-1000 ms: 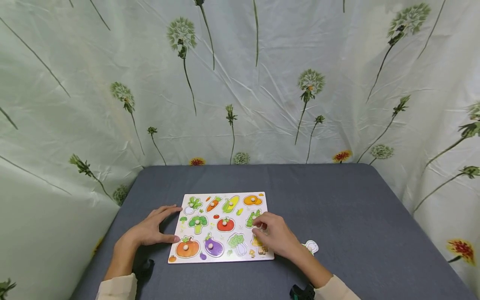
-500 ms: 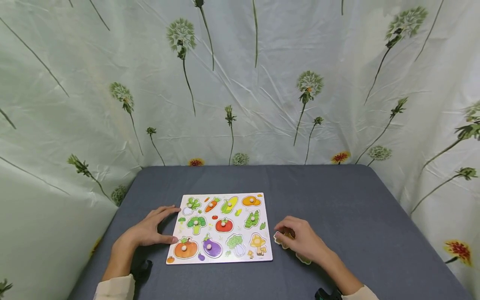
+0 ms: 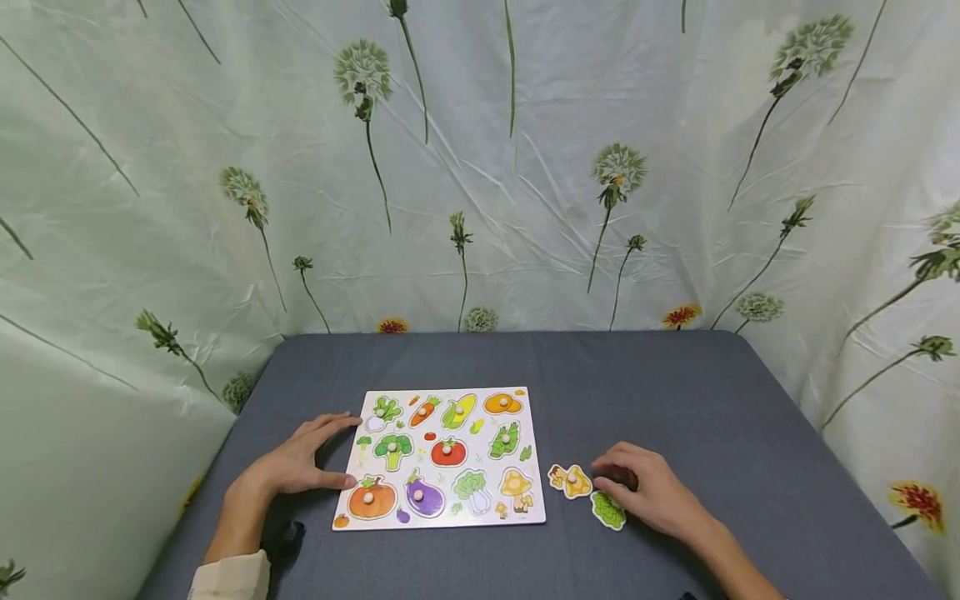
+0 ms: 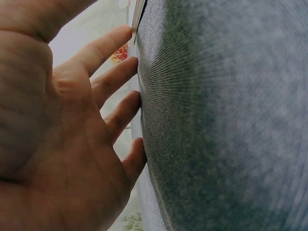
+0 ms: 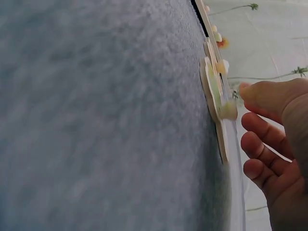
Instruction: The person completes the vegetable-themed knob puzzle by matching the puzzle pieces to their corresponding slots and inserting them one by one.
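My left hand [image 3: 303, 454] rests at the left edge of the white vegetable puzzle board [image 3: 491, 525], its fingers spread and its thumb tip on the lower edge. In the left wrist view the fingertips [image 4: 139, 96] reach down to the cloth. Right of the board lies a yellow mushroom puzzle piece [image 3: 576, 483] with a knob. My right hand [image 3: 652, 492] hovers over a green leafy vegetable piece [image 3: 608, 512], hiding part of it. Seen from the right wrist, thumb and bent fingers stand apart from the piece's knob [image 5: 228, 110], holding nothing.
Knobbed pieces, among them a tomato [image 3: 448, 452], a pumpkin [image 3: 372, 498] and an eggplant [image 3: 425, 497], sit in the board. Its mushroom place [image 3: 516, 485] and leafy vegetable place [image 3: 472, 487] show printed pictures without knobs. Grey cloth [image 3: 675, 392] covers the table; a floral curtain hangs behind.
My right hand has moved from over the board to the right, past the mushroom piece, which now lies uncovered. My left hand has stayed in place.
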`<state>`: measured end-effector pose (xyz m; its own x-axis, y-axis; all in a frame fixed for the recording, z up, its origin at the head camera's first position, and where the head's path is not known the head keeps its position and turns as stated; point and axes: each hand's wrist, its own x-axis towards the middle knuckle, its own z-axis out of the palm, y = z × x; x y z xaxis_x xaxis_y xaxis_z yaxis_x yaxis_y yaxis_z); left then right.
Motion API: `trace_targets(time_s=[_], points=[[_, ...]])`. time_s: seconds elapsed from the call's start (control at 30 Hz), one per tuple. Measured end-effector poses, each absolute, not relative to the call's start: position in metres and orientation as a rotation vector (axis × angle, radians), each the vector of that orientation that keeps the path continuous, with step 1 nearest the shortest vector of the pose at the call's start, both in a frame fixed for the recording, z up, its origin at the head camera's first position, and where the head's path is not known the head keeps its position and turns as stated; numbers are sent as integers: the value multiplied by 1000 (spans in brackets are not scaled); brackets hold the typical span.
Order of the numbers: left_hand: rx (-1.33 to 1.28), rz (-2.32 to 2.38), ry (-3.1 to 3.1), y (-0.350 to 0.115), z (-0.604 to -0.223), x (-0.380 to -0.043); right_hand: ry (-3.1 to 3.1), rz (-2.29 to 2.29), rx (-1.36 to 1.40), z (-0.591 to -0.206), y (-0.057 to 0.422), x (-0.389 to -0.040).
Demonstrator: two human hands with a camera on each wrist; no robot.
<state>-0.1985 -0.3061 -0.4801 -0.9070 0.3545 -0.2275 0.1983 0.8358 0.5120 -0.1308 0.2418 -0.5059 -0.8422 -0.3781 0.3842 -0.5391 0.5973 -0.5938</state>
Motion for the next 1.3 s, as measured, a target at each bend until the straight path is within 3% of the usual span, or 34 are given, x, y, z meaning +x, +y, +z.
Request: trace_targets(time_s=[1.3], points=[[418, 703, 2702, -306, -480, -198, -2740, 1272, 991, -511, 277, -117]])
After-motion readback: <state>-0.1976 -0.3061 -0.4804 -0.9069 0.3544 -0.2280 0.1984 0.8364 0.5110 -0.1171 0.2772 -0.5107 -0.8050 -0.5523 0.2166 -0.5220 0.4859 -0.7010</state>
